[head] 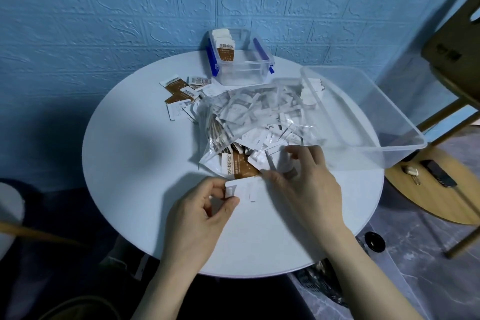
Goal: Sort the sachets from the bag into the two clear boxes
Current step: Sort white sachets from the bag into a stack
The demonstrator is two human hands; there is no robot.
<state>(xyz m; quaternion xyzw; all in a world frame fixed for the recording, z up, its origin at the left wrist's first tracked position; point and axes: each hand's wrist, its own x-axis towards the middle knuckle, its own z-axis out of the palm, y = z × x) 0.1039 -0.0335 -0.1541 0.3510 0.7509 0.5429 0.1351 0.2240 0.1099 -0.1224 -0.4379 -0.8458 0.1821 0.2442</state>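
A clear plastic bag (pixel 249 114) full of sachets lies across the middle of the round white table (pixel 135 153). My left hand (pixel 202 218) pinches white sachets (pixel 244 189) by their left end near the bag's mouth. My right hand (pixel 309 182) has its fingers curled on sachets at the bag's opening, next to a brown-and-white sachet (pixel 237 166). A small clear box with blue clips (pixel 241 70) stands at the back and holds several upright brown-and-white sachets. A large clear box (pixel 363 117) sits on the right with white sachets in its far corner.
Loose brown and white sachets (pixel 181 93) lie on the table left of the small box. A blue brick-pattern wall is close behind. A wooden chair (pixel 452 80) and a round wooden board (pixel 431 187) stand to the right. A black disc (pixel 374 241) lies on the floor.
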